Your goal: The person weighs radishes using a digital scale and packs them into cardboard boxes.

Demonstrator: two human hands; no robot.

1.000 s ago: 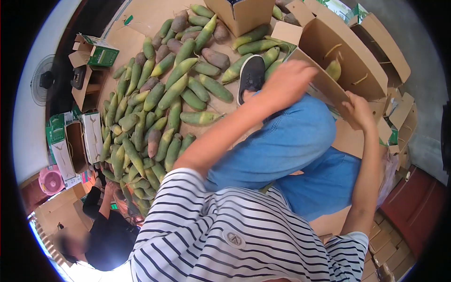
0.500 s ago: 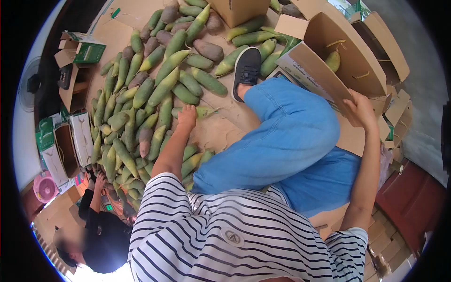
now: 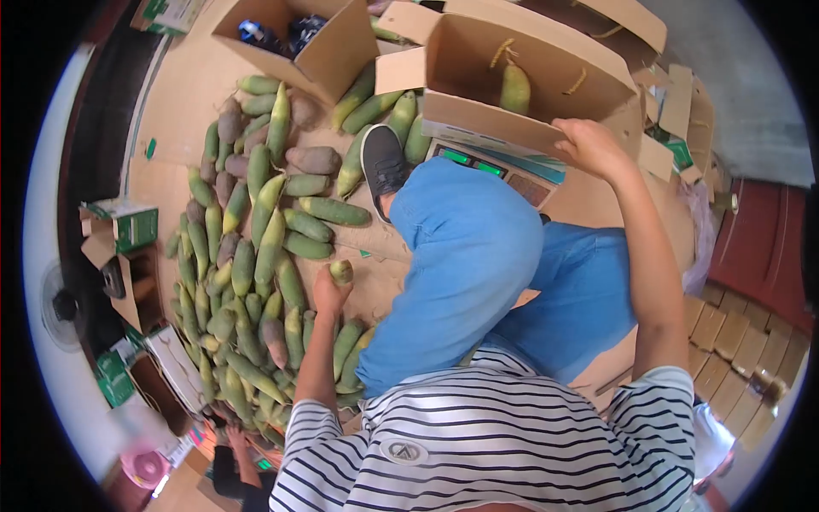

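My left hand (image 3: 329, 292) is closed around a green radish (image 3: 341, 272), whose end sticks up above the fingers, over bare floor beside the pile. Long green radishes, some with purplish-brown skin, lie in a large pile (image 3: 243, 264) to the left. With my right hand (image 3: 590, 147) I grip the near wall of an open cardboard box (image 3: 503, 128). One pale green radish (image 3: 515, 89) rests inside it, near a yellow cord handle. Beneath the box is a scale (image 3: 486, 166) with green lit displays, partly hidden by my knee.
Another open box (image 3: 328, 60) with dark blue items stands at the top. My shoe (image 3: 384, 166) is between the pile and the scale. Green-and-white cartons (image 3: 128, 230) line the left side. Another person's arm (image 3: 243, 456) reaches toward the pile at lower left.
My left hand has closed on a green radish and lifted it from the floor. My right hand stays on the box. The whole view has shifted, bringing the scale into sight.
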